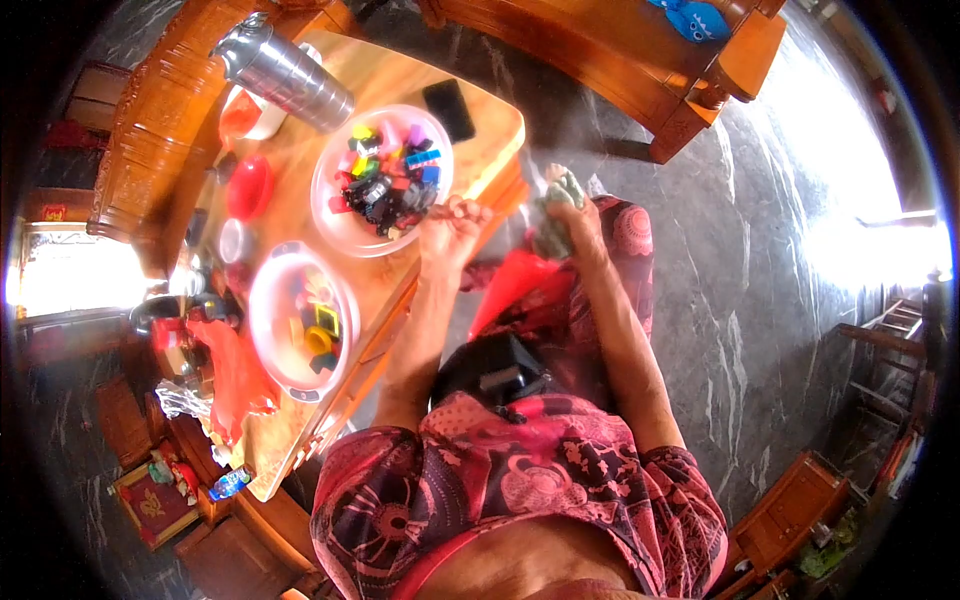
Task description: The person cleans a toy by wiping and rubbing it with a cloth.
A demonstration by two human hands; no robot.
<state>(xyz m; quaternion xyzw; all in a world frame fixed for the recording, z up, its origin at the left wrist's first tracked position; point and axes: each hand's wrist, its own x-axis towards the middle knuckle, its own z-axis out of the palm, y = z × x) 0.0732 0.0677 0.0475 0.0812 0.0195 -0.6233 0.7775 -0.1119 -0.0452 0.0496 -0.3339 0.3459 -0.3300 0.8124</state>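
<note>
In the head view, toy bricks [388, 180] are heaped in a pale round bowl [322, 205], which is set near the edge of the wooden table [488, 112]. The left hand [455, 228] is held at the bowl's right rim, its fingers bent and drawn close together; whether a small piece is pinched there, or whether the rim is touched, cannot be told. By the right hand [577, 222], beyond the table edge, a greenish cloth [549, 240] is gripped with the fingers closed round it; whether anything is wrapped inside is hidden.

Several mishaps may be judged possible. If the rim were pressed or caught by the left wrist, the bowl could be tipped, since it is placed so near the edge, and bricks could be spilled. If a small piece were let slip between the two hands, it would probably be lost in the gap, onto the red fabric [515, 285] at the lap or the grey floor [700, 300]. Loose bricks could also be snagged by the cloth if it were swung low over the heap. By a leftward sweep of the forearm, the second tub [258, 315], also set close to the edge, could be knocked
</note>
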